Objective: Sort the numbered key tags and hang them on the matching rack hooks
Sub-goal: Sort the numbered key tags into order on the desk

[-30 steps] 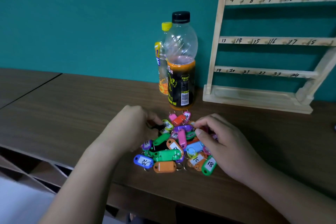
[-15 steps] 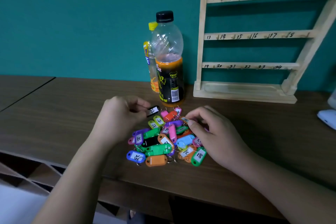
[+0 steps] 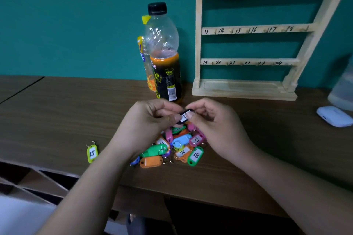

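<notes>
From the head camera, both hands meet above the brown counter (image 3: 57, 112), just in front of the bottles. The left hand (image 3: 150, 120) and the right hand (image 3: 215, 126) share one black tag (image 3: 184, 116). Each hand's grip is pinching it: the left thumb lies at its left edge and the right thumb presses on its white label. The thumbs partly cover the handwritten number, so I cannot read it. The tag is lifted clear of the counter, tilted, directly above the far edge of the pile of tags (image 3: 172, 147).

That pile lies on the counter between the two wrists, a loose heap of mixed colours with metal rings. A green tag marked 18 (image 3: 195, 155) sits at its near right edge. A pink tag marked 12 (image 3: 196, 139) lies just beyond it, and an orange tag (image 3: 150, 161) lies face down at the near left. A yellow-green tag marked 15 (image 3: 92, 153) lies alone on the counter, well apart to the left of the left forearm.

The wooden rack (image 3: 242, 87) stands upright at the back right against the teal wall. Its three visible rails are numbered 7 to 12, 13 to 18 and 19 to 24. Left of it stands a black-capped bottle (image 3: 164, 53) partly filled with orange drink, with a yellow-capped bottle (image 3: 143, 53) just behind. A small white case (image 3: 334, 116) rests on the counter at far right.
</notes>
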A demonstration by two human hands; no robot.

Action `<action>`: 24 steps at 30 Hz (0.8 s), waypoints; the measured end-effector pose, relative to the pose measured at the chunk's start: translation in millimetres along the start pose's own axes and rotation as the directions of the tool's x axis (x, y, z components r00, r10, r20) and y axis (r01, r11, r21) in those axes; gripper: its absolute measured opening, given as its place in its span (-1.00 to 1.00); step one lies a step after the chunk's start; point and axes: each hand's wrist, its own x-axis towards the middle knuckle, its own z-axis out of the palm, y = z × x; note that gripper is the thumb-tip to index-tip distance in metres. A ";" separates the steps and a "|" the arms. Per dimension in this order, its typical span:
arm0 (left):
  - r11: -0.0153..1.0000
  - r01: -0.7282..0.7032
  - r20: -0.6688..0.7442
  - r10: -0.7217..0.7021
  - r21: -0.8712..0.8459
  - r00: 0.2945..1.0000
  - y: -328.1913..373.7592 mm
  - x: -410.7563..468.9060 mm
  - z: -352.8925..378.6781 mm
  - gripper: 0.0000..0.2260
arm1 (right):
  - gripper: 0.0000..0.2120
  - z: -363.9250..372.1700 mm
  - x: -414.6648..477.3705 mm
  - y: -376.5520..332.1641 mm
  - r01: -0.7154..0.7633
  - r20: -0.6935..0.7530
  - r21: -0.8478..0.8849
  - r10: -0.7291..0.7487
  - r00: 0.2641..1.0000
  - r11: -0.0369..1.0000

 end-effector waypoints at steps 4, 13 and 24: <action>0.982 -0.068 0.066 0.057 0.179 0.996 -8.9 1.3 -10.4 -0.83 | -0.89 -14.8 5.2 -2.6 -0.042 0.037 -0.038 0.044 0.998 0.998; 0.793 -0.254 0.224 0.152 0.553 0.963 -18.9 -5.6 -23.9 -0.64 | -0.88 -52.7 -2.2 -8.3 0.024 0.317 -0.436 0.129 0.940 0.899; 0.848 -0.225 0.156 0.170 0.481 0.973 -21.5 -1.8 -32.2 -0.63 | -0.81 -27.0 -23.5 -12.4 0.272 0.323 -0.553 -0.098 0.941 0.787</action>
